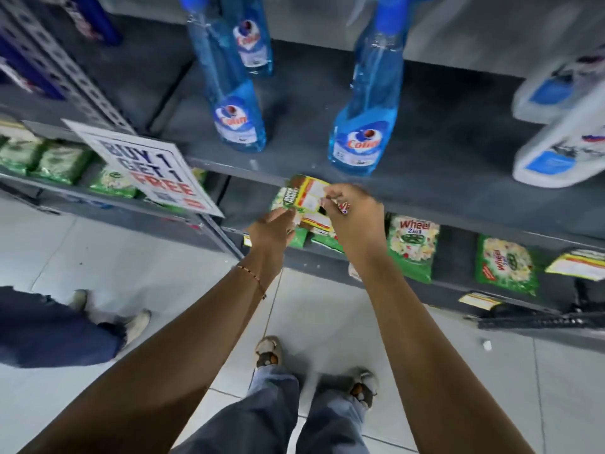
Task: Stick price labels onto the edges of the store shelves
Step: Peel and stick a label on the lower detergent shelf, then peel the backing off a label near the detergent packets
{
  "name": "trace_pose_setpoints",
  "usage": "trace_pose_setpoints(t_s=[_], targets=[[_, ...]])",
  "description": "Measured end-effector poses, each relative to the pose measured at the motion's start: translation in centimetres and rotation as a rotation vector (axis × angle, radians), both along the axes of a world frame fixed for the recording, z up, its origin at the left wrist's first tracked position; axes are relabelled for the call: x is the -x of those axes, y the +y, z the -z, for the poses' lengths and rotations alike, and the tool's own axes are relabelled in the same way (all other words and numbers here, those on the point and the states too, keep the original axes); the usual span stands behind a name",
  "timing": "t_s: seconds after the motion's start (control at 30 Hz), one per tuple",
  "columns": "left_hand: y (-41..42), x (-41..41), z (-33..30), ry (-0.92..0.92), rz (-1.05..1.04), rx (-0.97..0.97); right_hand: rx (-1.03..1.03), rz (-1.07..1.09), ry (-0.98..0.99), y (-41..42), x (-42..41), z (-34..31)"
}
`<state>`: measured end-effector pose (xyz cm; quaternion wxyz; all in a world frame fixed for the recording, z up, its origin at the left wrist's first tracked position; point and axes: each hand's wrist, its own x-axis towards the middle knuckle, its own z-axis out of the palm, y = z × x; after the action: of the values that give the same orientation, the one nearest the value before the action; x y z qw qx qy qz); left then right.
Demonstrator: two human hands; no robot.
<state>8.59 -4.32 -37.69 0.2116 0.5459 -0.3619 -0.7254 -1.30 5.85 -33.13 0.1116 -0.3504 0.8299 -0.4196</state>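
My left hand (273, 229) holds a yellow and white sheet of price labels (309, 199) just below the front edge of the grey shelf (248, 172). My right hand (353, 211) pinches a corner of the same sheet, with a small red and white piece (342, 208) between its fingers. A yellow label (478, 301) is stuck on the edge of the lower shelf at the right. Another label (247, 240) shows on that edge behind my left wrist.
Blue Colin spray bottles (363, 126) (237, 106) stand on the upper shelf, white jugs (559, 149) at the right. Green Wheel packets (412, 247) lie on the lower shelf. A "Buy 1 Get 1 Free" sign (147, 168) hangs at the left. Another person's legs (59, 326) stand at the left.
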Motion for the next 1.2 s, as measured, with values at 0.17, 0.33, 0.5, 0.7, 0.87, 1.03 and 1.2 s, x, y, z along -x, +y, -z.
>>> trace_pose_setpoints(t_s=[0.17,0.33,0.5,0.7,0.87,1.03,1.2], targets=[[-2.3,0.2,-0.2,0.028,0.116,0.104,-0.188,-0.012,0.291,-4.9,-0.9,-0.2],[-3.6,0.1,0.2,-0.116,0.214,0.229,-0.225,-0.063,0.244,-6.7,-0.9,0.5],[-4.3,-1.0,-0.2,-0.069,0.134,0.324,-0.128,0.065,0.161,-5.1,-1.4,1.3],[-6.3,-1.6,-1.3,-0.132,0.173,0.614,-0.096,0.140,0.109,-4.8,-1.9,2.5],[-6.8,-1.2,-2.0,-0.196,0.216,0.673,-0.119,0.195,0.177,-5.3,-2.0,2.7],[-6.8,-0.7,-2.1,-0.229,0.180,0.675,-0.144,0.235,0.261,-5.8,-2.1,2.8],[-6.6,-0.8,-2.1,-0.297,0.145,0.689,-0.231,0.351,0.281,-5.2,-2.0,1.9]])
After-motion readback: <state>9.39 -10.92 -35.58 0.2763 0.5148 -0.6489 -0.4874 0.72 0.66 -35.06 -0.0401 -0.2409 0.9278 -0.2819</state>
